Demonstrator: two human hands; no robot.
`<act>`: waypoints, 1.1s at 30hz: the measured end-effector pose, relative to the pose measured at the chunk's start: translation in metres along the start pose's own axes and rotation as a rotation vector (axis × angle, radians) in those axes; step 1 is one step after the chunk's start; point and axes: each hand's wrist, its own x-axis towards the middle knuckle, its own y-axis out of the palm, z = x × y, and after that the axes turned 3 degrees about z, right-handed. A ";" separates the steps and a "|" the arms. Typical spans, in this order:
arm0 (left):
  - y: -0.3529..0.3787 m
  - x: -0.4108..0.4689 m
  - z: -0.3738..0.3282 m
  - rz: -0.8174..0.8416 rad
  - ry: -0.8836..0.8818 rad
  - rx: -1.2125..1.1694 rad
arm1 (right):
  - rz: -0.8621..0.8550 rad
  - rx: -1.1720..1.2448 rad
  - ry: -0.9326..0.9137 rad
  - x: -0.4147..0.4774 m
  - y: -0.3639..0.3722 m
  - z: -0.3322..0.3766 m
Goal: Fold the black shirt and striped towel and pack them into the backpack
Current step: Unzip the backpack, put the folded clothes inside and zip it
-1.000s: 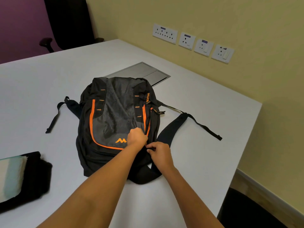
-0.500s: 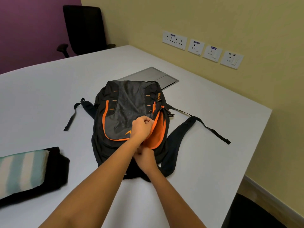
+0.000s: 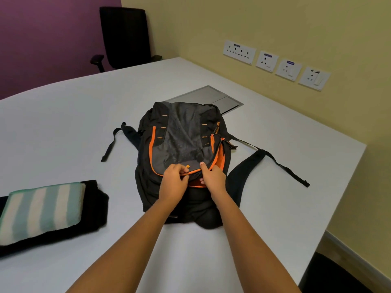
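Note:
A black and grey backpack (image 3: 179, 140) with orange trim lies flat on the white table (image 3: 264, 149), its straps spread to both sides. Its main zip is partly undone, and orange lining shows along the right and near edge. My left hand (image 3: 173, 182) grips the near edge of the front flap. My right hand (image 3: 212, 176) pinches the flap edge just to the right, thumb on top. At the left, the folded striped towel (image 3: 42, 210) lies on top of the folded black shirt (image 3: 93, 208).
A grey flush cable hatch (image 3: 211, 98) sits in the table behind the backpack. A black office chair (image 3: 124, 37) stands at the far side. Wall sockets (image 3: 275, 62) line the yellow wall. The table's right edge drops off near the strap end (image 3: 304, 182).
The opening has widened along the near edge of the backpack. My right hand came out from under my left arm and now holds the flap beside my left hand.

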 end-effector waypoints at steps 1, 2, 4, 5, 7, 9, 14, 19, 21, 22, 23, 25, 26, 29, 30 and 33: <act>0.001 -0.007 0.006 -0.019 0.007 0.026 | -0.004 0.010 0.008 -0.001 0.000 0.000; 0.002 -0.012 0.011 -0.020 -0.003 0.050 | -0.011 0.026 0.014 -0.001 0.000 0.001; 0.004 -0.020 0.018 0.009 -0.054 0.089 | -0.017 0.058 0.024 -0.004 0.000 0.003; 0.006 -0.022 0.020 0.018 -0.079 0.111 | -0.017 0.066 0.022 -0.004 0.001 0.004; 0.008 -0.025 0.022 -0.001 -0.117 0.157 | -0.011 0.077 0.020 -0.006 0.001 0.005; 0.008 -0.026 0.021 -0.019 -0.146 0.186 | -0.005 0.083 0.021 -0.007 0.000 0.006; -0.004 -0.017 0.022 0.014 -0.204 0.100 | -0.007 0.036 0.048 -0.005 -0.004 0.005; -0.029 -0.023 0.037 -0.136 -0.390 0.010 | -0.063 0.006 0.064 0.001 -0.004 0.005; -0.049 -0.018 0.047 -0.207 -0.451 0.016 | -0.094 0.029 0.092 0.004 -0.005 0.005; -0.058 -0.012 0.051 -0.224 -0.458 0.024 | -0.115 0.034 0.109 0.004 -0.005 0.006; -0.066 -0.006 0.053 -0.230 -0.454 0.031 | -0.148 0.024 0.122 0.004 -0.004 0.008; -0.075 0.006 0.053 -0.224 -0.424 0.043 | -0.292 -0.104 0.089 -0.002 0.001 0.012; -0.076 0.009 0.052 -0.222 -0.405 0.042 | -0.391 -0.240 0.012 -0.007 0.003 0.013; -0.073 0.009 0.052 -0.227 -0.380 0.035 | -0.440 -0.585 -0.441 -0.019 0.014 0.022; -0.072 0.009 0.053 -0.233 -0.380 0.037 | -0.324 -0.646 -0.593 -0.021 0.021 0.026; -0.069 0.009 0.056 -0.260 -0.377 0.046 | 0.101 -0.858 -0.841 -0.019 0.051 0.029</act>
